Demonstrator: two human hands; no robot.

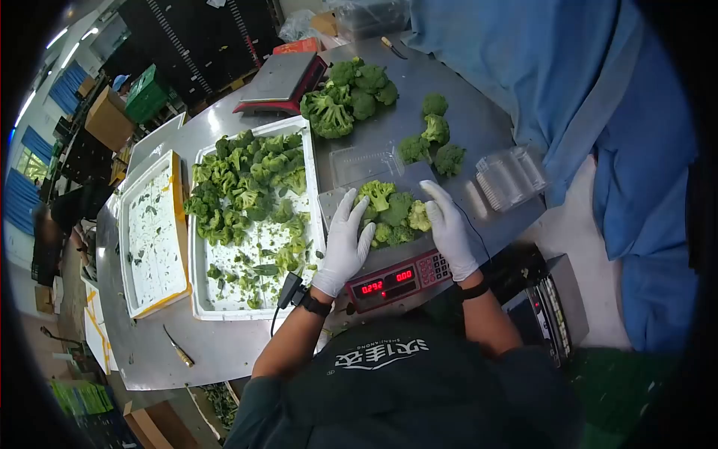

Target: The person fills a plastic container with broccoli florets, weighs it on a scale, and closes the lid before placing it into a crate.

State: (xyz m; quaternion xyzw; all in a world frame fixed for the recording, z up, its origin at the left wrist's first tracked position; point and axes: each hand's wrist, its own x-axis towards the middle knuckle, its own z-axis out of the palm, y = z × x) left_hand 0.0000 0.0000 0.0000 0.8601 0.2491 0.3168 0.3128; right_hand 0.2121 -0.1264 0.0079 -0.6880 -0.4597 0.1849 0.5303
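Note:
Broccoli florets sit in a pile on the pan of a red-framed digital scale, whose red display reads 0.292 and 0.00. My left hand, in a white glove, rests at the left of the pile with its fingers stretched and thumb apart. On the other side my right hand, also gloved, has straight fingers against the florets' right edge. Whether a container lies under the florets is hard to make out. Clear plastic packaging lies just beyond the scale.
Left is a white foam tray of cut florets, then another tray with scraps. Broccoli heads, loose florets and clear boxes stand on the metal table. A knife lies front left; a second scale stands behind.

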